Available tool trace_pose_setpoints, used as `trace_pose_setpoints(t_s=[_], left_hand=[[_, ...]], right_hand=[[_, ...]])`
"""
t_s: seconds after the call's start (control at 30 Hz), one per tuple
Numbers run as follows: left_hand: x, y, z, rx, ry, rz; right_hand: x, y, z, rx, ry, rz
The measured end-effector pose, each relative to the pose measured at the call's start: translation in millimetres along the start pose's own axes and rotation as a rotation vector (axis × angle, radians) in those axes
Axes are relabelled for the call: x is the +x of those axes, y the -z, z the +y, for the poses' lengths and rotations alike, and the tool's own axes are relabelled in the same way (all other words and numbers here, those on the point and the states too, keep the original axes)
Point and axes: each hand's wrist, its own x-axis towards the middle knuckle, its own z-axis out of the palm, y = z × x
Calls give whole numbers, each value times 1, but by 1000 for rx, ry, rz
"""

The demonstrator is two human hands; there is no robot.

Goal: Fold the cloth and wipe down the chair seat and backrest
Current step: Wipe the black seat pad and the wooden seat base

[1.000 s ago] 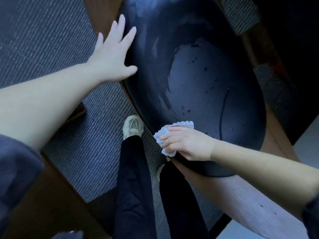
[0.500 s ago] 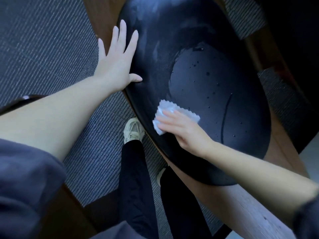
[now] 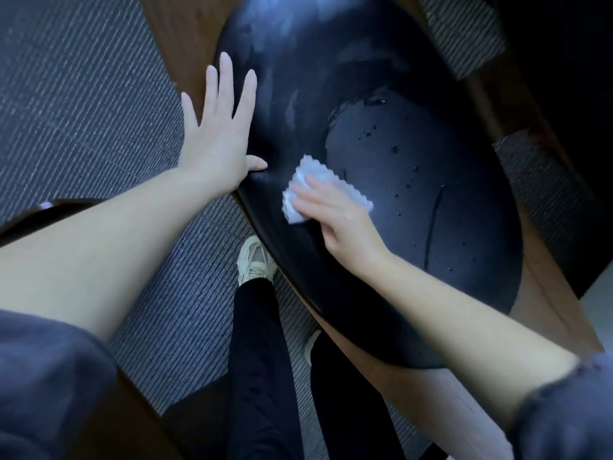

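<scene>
The fingers [image 3: 306, 199] of the right hand [image 3: 335, 224] are laid nearly straight upon the folded cloth [image 3: 315, 167], which is pressed flat to the chair seat [image 3: 431, 200] a little left of the frame's centre. The cloth is judged soft, light and limp. It is best held down by flat fingers over its middle, so that no edge is rolled. The left hand [image 3: 215, 141], at upper left, is spread open and rested on the seat's rim. Droplets [image 3: 394, 149] are seen on the dark surface, which is probably slippery.
</scene>
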Motion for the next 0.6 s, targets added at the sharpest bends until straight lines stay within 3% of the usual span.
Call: trace_pose_setpoints(t_s=[0.1,0.17,0.33,0.4,0.53,0.6], left_hand=[[0,3,4,32,4,-4],[-1,4,6,73,7,11],[1,14,4,178,-43,9],[9,25,2,223,-97,-10],[38,43,6,424,-312,-55],[56,50,15,478,-365,-84]], right_hand=[[-38,10,-3,41,5,-129],[-16,18,6,38,11,-135],[55,8,22,36,-375,246],[47,4,5,-5,-292,238],[34,12,18,-34,1,22],[52,23,49,-48,-7,66]])
